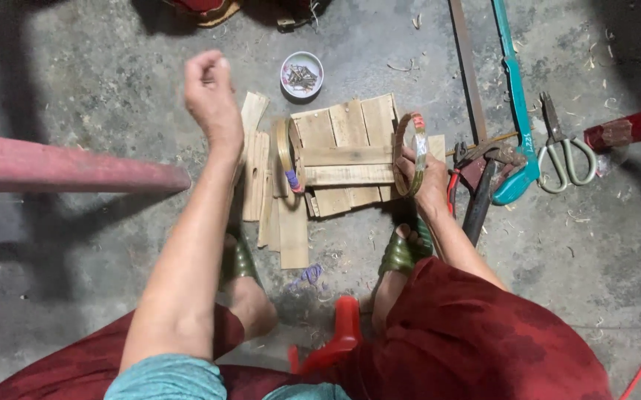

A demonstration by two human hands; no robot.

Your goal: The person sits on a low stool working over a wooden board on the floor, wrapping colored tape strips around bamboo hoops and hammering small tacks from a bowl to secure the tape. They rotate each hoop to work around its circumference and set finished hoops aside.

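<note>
Bamboo hoop [409,152]: light, springy, right of the slats [339,155]; right hand [428,185] gripping its lower rim, left hand [209,92] hanging clenched, empty.

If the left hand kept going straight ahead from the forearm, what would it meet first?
Probably the small white bowl of nails, just ahead and to the right of the raised left hand. Height above the floor is unclear, so it might pass over.

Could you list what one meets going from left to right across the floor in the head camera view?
Red pole → raised left hand → small bowl of nails → right hand holding a bamboo ring → teal-handled saw → shears → red block.
</note>
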